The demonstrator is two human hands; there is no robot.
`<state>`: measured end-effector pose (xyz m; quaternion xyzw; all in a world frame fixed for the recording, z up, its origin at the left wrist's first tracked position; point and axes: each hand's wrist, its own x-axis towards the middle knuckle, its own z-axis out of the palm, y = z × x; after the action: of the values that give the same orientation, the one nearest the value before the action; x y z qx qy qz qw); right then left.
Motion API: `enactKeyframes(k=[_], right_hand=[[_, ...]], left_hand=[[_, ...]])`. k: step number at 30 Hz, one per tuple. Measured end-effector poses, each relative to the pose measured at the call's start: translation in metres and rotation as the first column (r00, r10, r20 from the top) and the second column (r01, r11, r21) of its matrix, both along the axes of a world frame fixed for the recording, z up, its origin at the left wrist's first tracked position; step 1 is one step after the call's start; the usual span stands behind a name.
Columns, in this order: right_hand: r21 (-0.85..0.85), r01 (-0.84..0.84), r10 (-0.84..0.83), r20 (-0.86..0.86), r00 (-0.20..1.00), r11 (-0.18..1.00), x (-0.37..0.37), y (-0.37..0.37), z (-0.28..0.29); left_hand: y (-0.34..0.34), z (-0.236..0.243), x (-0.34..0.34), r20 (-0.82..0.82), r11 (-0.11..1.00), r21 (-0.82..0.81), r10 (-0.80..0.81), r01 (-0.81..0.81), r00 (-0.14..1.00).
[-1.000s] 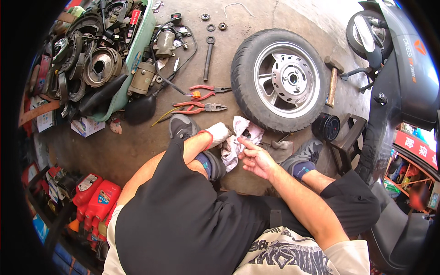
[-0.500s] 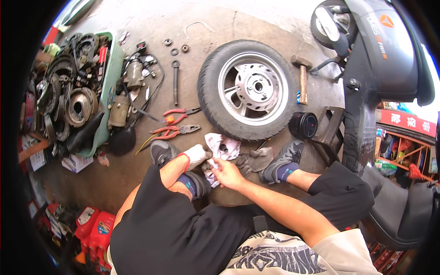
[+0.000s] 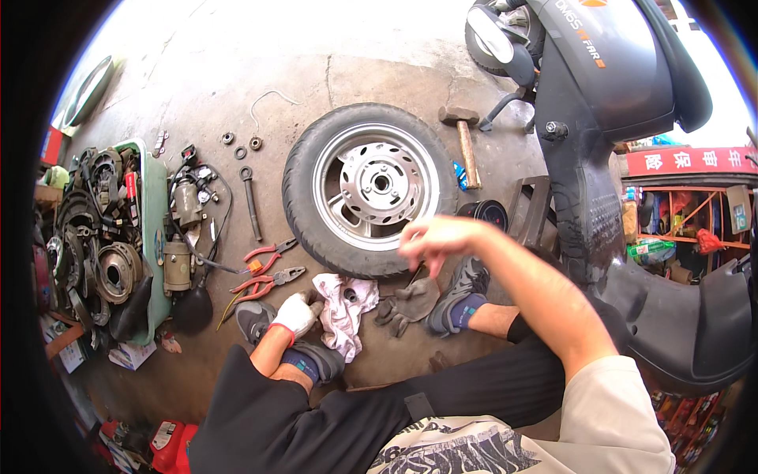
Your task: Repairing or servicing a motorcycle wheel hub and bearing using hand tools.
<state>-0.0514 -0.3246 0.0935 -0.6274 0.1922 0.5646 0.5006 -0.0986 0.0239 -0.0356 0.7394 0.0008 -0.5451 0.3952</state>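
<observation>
Your left hand [image 3: 297,314], in a white glove, hung low beside your left shoe [image 3: 253,318], just at the left edge of the pink-and-white cloth [image 3: 340,320]. Its fingers [image 3: 317,306] were curled; you couldn't tell from this view whether they gripped anything or touched the cloth.

Your bare right hand [image 3: 438,239] was raised in front of the lower right part of the wheel [image 3: 368,180], well apart from the cloth. Its fingers [image 3: 414,236] were loosely bent and about half open, with no visible hold on anything.

The cloth lay crumpled on the floor [image 3: 237,87] below the wheel's tyre [image 3: 304,189], with a dark ring-shaped part [image 3: 350,295] on it. A grey glove [image 3: 414,302] lay right of it, and red-handled pliers [image 3: 268,284] to its left.
</observation>
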Motion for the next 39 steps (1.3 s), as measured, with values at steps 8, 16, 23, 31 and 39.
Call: enactKeyframes(k=[8, 16, 23, 31, 39], right_hand=[[-0.853, 0.378, 0.562, 0.522, 0.642, 0.360, 0.028, -0.228, -0.082], [-0.875, 0.433, 0.620, 0.466, 0.632, 0.217, 0.038, -0.189, -0.139], [-0.892, 0.383, 0.362, 0.448, 0.817, 0.238, 0.038, -0.216, -0.147], [-0.891, 0.275, 0.581, 0.446, 0.681, 0.361, 0.028, -0.208, -0.148], [-0.897, 0.300, 0.537, 0.436, 0.722, 0.325, 0.022, -0.207, -0.138]], left_hand=[[-0.012, -0.010, 0.004, 0.213, 0.998, -0.012, 0.069, -0.068, 0.975], [-0.009, 0.004, 0.009, 0.122, 0.986, 0.011, 0.164, -0.167, 0.979], [-0.013, -0.008, 0.007, 0.061, 0.965, -0.062, 0.258, -0.255, 0.964], [0.001, -0.022, -0.002, 0.102, 0.961, -0.054, 0.276, -0.271, 0.956], [-0.001, 0.046, 0.030, 0.082, 0.992, 0.036, 0.117, -0.121, 0.990]])
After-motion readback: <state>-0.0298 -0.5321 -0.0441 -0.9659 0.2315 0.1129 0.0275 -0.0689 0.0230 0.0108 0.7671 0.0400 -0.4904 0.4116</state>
